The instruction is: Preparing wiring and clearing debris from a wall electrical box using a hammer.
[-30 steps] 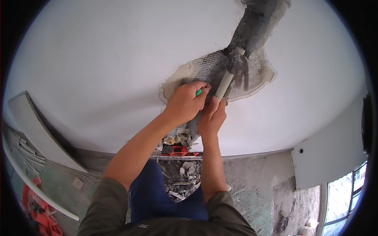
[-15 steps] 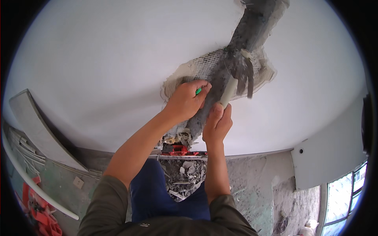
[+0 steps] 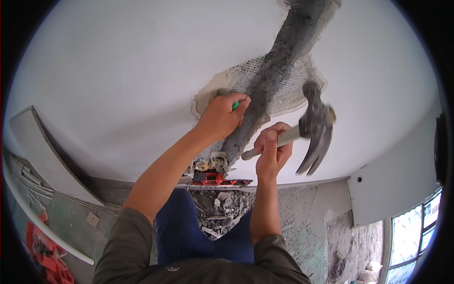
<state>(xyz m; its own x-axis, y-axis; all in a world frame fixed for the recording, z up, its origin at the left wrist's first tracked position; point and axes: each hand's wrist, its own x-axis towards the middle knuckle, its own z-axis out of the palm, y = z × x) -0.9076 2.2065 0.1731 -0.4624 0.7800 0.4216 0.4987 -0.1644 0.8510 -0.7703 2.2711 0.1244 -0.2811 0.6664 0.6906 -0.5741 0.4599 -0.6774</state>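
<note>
Gripping fingers are clamped: a hammer (image 3: 312, 128) by the right hand (image 3: 270, 152), a green chisel (image 3: 235, 105) by the left hand (image 3: 222, 118), against the grey groove (image 3: 279, 61).

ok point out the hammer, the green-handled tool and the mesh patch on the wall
hammer (image 3: 316, 124), head view, on its dark metal head
green-handled tool (image 3: 235, 105), head view, on the green tip showing past the left hand's fingers
mesh patch (image 3: 246, 75), head view, on bare mesh left of the grey chase
</note>
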